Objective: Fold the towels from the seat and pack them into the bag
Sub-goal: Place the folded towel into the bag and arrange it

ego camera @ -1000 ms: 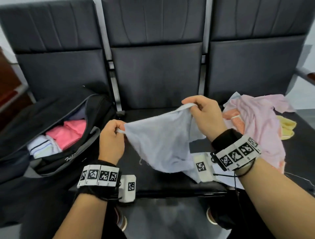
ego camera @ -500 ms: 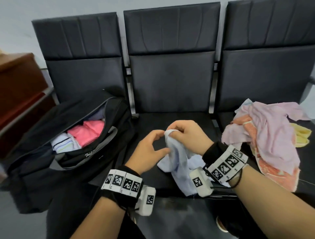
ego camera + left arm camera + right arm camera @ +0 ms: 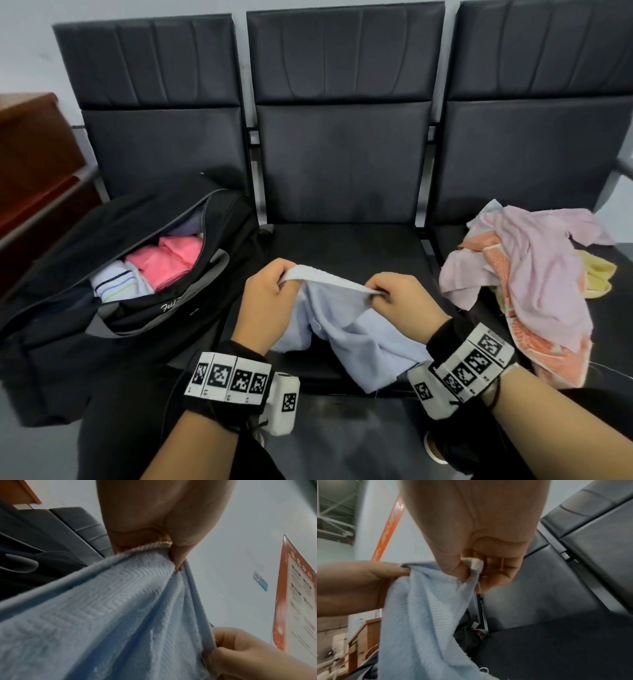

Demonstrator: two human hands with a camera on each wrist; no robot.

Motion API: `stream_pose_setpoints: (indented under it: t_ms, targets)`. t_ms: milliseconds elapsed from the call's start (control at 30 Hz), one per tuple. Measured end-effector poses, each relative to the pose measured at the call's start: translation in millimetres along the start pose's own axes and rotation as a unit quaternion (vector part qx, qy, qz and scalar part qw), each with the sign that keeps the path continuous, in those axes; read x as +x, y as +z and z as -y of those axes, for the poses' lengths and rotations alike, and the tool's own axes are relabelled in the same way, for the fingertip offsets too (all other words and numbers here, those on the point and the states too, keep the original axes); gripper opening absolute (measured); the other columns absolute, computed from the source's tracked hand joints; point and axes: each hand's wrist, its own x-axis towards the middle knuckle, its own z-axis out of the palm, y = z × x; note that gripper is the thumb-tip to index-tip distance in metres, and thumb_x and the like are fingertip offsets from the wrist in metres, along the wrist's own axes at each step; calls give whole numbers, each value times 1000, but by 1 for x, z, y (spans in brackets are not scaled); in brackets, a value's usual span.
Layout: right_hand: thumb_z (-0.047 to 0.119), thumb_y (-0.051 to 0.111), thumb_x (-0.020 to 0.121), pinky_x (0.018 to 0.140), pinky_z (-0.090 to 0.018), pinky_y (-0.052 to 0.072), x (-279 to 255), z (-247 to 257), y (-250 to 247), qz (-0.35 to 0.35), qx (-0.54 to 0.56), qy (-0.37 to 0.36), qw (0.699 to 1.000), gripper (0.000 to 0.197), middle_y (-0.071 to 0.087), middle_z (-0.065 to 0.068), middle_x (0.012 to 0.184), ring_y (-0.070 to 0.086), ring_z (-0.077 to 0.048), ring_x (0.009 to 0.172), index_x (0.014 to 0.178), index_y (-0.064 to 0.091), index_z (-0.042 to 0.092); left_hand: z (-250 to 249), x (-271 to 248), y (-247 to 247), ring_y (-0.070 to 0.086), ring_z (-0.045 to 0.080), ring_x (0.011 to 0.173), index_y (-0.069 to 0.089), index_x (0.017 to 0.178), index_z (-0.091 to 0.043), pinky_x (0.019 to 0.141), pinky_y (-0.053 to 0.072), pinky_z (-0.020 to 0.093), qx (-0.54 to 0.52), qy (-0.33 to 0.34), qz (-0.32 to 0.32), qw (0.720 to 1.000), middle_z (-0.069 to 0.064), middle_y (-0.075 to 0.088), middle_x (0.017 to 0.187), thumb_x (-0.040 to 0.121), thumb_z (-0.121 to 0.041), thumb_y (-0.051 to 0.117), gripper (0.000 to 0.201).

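Pinching a hem of the light blue towel [image 3: 356, 329] between them, the left hand [image 3: 267, 301] and the right hand [image 3: 400, 301] hold it just above the front of the middle seat [image 3: 342, 246]; each hand's thumb and curled fingers clamp the cloth, and the rest hangs crumpled onto the cushion; the black bag [image 3: 113, 301] lies unzipped on the left seat, with a folded pink towel [image 3: 168, 260] and a striped white one [image 3: 113, 281] inside; a loose heap of towels [image 3: 534, 274], pink, orange and yellow, lies on the right seat.
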Motion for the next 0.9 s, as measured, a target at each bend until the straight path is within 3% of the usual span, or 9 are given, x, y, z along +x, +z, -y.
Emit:
stream_pose_setpoints:
  t_ms: [100, 167, 233, 300, 467, 533, 667, 800, 900]
  targets:
    - [-1, 55, 87, 66, -15, 46, 3, -1, -2, -86, 113, 21, 990, 31, 67, 12, 80, 60, -4, 75, 82, 67, 27, 9, -1, -3, 59, 5, 73, 66, 81, -15, 67, 45, 17, 42, -51, -10, 998, -3, 66, 75, 91, -4, 59, 17]
    - [2, 59, 89, 67, -17, 50, 7, 8, -5, -113, 197, 13, 974, 27, 70, 10, 85, 63, -8, 77, 85, 70, 26, 9, -4, 0, 62, 9, 86, 69, 93, -16, 78, 50, 26, 84, -84, 32, 992, -4, 68, 88, 88, -6, 63, 13]
    - [7, 62, 89, 66, -18, 51, 12, 22, -2, -100, 241, -10, 965, 21, 70, 8, 85, 64, -9, 76, 86, 70, 26, 3, -8, 5, 60, 4, 102, 67, 115, -21, 92, 49, 25, 76, -68, 78, 992, -7, 64, 108, 86, -11, 70, 31]
    - [10, 67, 88, 67, -17, 50, 16, 34, 3, -83, 239, -35, 967, 15, 70, 7, 83, 63, -7, 74, 86, 71, 25, -12, -8, 9, 59, -1, 111, 63, 123, -28, 96, 49, 24, 29, -33, 116, 992, -14, 63, 116, 87, -21, 74, 38]
    - [12, 73, 85, 70, -36, 56, 18, 48, 16, -59, 224, -41, 972, 15, 67, -3, 80, 64, -22, 74, 92, 65, 23, -33, -1, 11, 70, 8, 93, 68, 107, -28, 82, 56, 24, -45, -7, 118, 992, -8, 73, 96, 91, -20, 71, 19]
    - [15, 71, 87, 68, -35, 54, 16, 51, 18, -47, 223, -51, 972, 20, 66, -4, 80, 63, -23, 72, 99, 59, 27, -32, 0, 11, 70, 8, 85, 72, 103, -23, 77, 56, 23, -45, -15, 118, 992, -4, 74, 91, 91, -16, 71, 14]
    - [16, 68, 90, 69, -30, 54, 10, 51, 20, -2, 234, -71, 970, 28, 67, -1, 81, 65, -21, 72, 109, 53, 29, -24, -1, 7, 70, 22, 79, 74, 91, -17, 69, 59, 32, -73, -40, 122, 989, 5, 74, 85, 91, -12, 71, 7]
    - [12, 71, 86, 70, -26, 51, 3, 41, 24, 39, 193, -69, 978, 38, 68, 0, 82, 62, -14, 73, 114, 53, 29, -13, -1, 2, 62, 3, 72, 69, 82, -23, 67, 47, 15, -13, -1, 102, 995, -9, 70, 82, 92, -7, 66, 19]
    - [11, 67, 87, 69, -19, 47, -5, 26, 24, 39, 124, -66, 989, 23, 67, 7, 84, 60, -7, 75, 105, 61, 25, -9, 5, -11, 60, 7, 75, 62, 83, -25, 73, 48, 25, -29, -5, 16, 999, -8, 66, 81, 94, -7, 60, 22]
